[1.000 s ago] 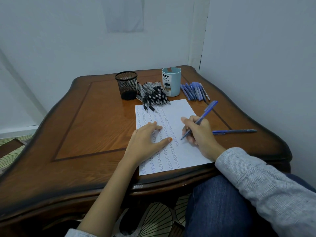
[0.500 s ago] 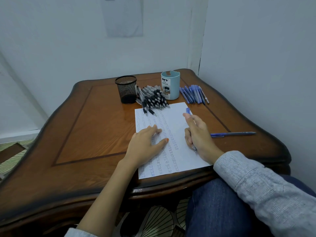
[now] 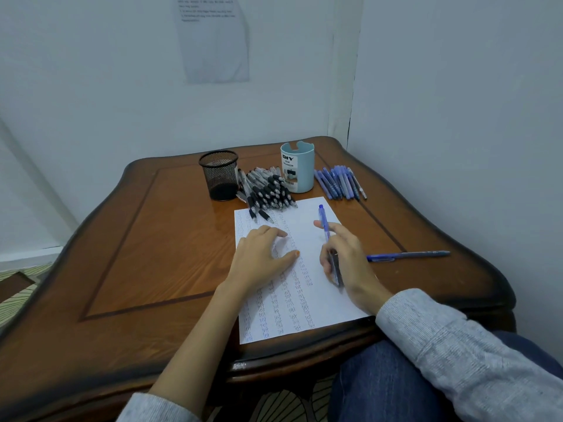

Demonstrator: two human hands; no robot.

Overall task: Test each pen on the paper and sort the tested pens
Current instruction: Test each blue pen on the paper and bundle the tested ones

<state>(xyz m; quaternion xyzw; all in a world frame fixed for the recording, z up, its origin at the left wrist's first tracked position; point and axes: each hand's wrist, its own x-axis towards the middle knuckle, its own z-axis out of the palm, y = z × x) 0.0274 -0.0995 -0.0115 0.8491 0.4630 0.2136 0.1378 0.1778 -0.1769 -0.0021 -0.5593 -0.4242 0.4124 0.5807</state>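
A white sheet of paper [image 3: 304, 303] with rows of scribbles lies on the wooden table [image 3: 146, 257]. My left hand [image 3: 262, 257] rests flat on it, fingers spread. My right hand [image 3: 344, 257] holds a blue pen [image 3: 324, 223] above the paper's right side, the pen's end pointing away from me. A second blue pen [image 3: 408, 255] lies on the table just right of that hand. Behind the paper are a pile of black pens [image 3: 268, 190] and a row of blue pens [image 3: 339, 182].
A black mesh cup [image 3: 219, 175] and a light blue desk-organizer cup [image 3: 298, 167] stand at the back of the table. Walls close in behind and to the right. My knee in jeans [image 3: 380, 382] is under the table's front edge.
My right hand has turned the blue pen from a slanted writing grip with its tip on the paper to lying along the hand, pointing away from me. The left hand stays put.
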